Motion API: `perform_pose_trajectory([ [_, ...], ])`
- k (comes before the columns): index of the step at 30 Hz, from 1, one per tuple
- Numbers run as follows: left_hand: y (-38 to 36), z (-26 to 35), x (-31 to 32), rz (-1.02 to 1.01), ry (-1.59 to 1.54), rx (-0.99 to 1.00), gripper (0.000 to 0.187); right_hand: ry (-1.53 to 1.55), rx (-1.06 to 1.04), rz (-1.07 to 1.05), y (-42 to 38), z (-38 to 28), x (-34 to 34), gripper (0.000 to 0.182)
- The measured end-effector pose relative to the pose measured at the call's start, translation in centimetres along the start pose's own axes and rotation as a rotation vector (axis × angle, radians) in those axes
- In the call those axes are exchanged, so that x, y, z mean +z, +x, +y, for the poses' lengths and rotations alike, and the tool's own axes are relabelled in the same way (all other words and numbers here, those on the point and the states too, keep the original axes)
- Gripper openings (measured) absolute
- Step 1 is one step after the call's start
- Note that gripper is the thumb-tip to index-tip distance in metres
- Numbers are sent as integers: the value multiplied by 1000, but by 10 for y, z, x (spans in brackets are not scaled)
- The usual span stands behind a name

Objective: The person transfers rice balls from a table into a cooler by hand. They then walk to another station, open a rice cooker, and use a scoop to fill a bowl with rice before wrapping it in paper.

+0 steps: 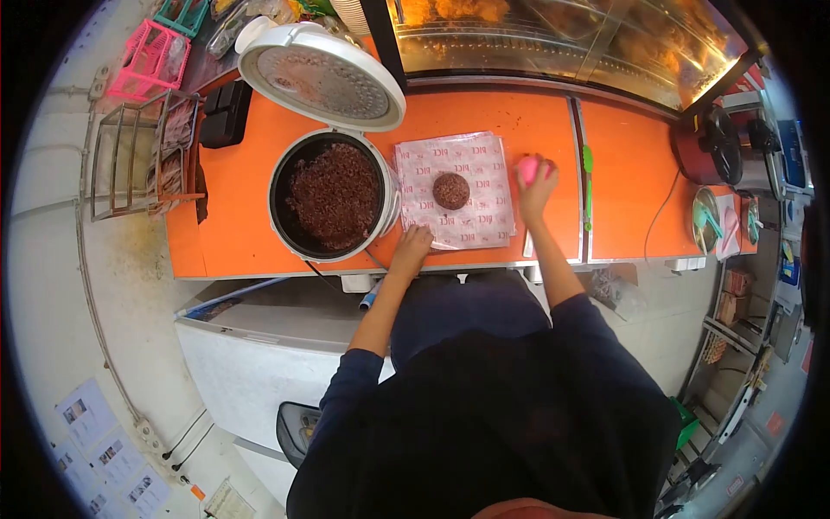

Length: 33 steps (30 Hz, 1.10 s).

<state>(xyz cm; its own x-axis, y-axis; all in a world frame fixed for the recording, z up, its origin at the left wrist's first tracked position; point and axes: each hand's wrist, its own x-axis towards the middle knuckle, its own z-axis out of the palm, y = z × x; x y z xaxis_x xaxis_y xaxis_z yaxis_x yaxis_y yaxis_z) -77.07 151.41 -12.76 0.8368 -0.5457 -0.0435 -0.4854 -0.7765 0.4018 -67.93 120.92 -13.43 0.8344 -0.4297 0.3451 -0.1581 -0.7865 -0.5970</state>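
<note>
My right hand point(539, 187) is closed around a small pink rounded cup point(527, 169), over the orange counter just right of the paper. My left hand point(413, 247) rests at the lower left corner of the stack of printed wrapping paper point(480, 221), fingers stretched out and touching it. A round mound of dark reddish-brown rice point(451, 191) sits near the middle of the top sheet. Left of the paper stands a rice cooker point(391, 195) with its lid point(320, 78) raised. More of the same cooked rice point(335, 197) lies inside its dark pot.
A lit glass display case point(553, 43) borders the counter point(432, 112) at the back. Right of my right hand lies a green utensil point(588, 186). A dark red pot point(709, 147) and a metal bowl point(705, 208) stand farther right. A wire rack point(130, 164) is at left.
</note>
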Motion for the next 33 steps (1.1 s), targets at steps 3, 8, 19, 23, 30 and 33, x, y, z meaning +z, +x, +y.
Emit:
perform_pose_trajectory([
  [3, 0, 1, 4, -52, 64, 7, 20, -116, -122, -70, 16, 25, -3, 59],
  [8, 3, -8, 14, -142, -104, -73, 22, 347, -361, -615, -41, 8, -7, 50],
  [19, 9, -28, 25, -110, -433, -47, 10, 374, -521, -1109, -71, 14, 9, 30],
  [23, 17, 11, -22, 235, -104, 27, 14, 517, 34, -1211, -57, -2, -3, 18],
  [30, -6, -6, 13, 361, -634, -251, 15, 49, -651, -709, -67, 2, -48, 9],
  [33, -29, 8, 10, 307, -799, -327, 17, 223, -525, -698, -79, 16, -61, 3],
])
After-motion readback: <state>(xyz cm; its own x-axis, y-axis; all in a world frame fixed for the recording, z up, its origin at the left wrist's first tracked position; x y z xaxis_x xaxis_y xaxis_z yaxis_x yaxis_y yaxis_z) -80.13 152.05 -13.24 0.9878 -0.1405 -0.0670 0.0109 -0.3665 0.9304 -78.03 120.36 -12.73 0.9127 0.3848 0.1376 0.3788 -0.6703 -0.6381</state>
